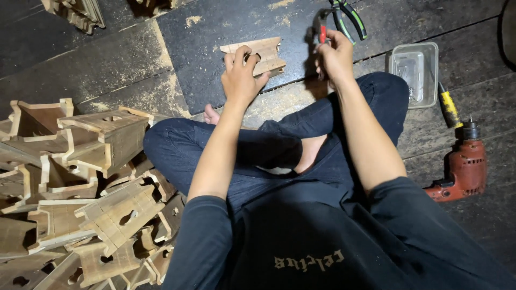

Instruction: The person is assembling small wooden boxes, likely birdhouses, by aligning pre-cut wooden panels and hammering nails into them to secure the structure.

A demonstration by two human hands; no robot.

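Block: we see the wood block (262, 55) on the dark floor (226, 27), just ahead of the crossed knees, long axis running left to right.
Left hand: our left hand (240, 80) grips the block's near left end, fingers curled over its edge.
Right hand: our right hand (334, 56), just right of the block, is clenched on the pliers (336, 21).
Nearer hand: the left.
Right of block: clear tray (415, 72), red drill (463, 164).
Left of block: wood pile (80, 188).

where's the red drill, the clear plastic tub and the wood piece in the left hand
red drill (466, 169): head view, on the middle of its red body.
clear plastic tub (414, 71): head view, on its see-through floor.
wood piece (267, 53): head view, on its flat top face, right of the left hand (240, 80).
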